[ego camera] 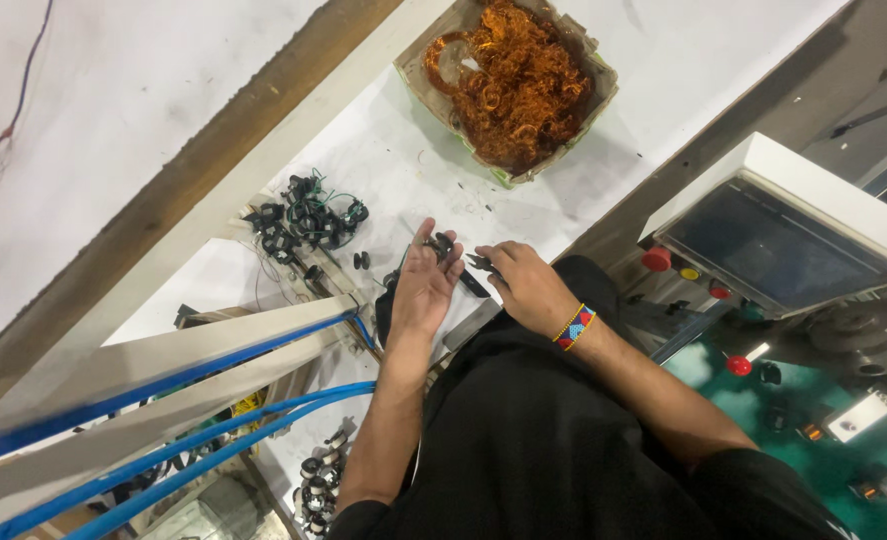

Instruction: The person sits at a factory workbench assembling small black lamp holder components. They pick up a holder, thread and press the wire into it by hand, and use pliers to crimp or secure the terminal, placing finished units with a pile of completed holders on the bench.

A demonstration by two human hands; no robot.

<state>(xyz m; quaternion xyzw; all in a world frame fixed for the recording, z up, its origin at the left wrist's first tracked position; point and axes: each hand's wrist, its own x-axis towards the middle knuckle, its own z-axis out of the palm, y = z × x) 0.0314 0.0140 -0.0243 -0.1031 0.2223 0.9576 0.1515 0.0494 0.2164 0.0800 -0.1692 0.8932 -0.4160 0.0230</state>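
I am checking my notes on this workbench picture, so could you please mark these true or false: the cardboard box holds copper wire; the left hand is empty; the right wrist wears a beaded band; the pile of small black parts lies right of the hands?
1. The cardboard box holds tangled copper wire. True.
2. The left hand is empty. False: it holds a small dark part at its fingertips.
3. The right hand has a beaded wristband at its wrist. True.
4. The pile of small black parts lies right of the hands. False: it lies to their left on the white table.
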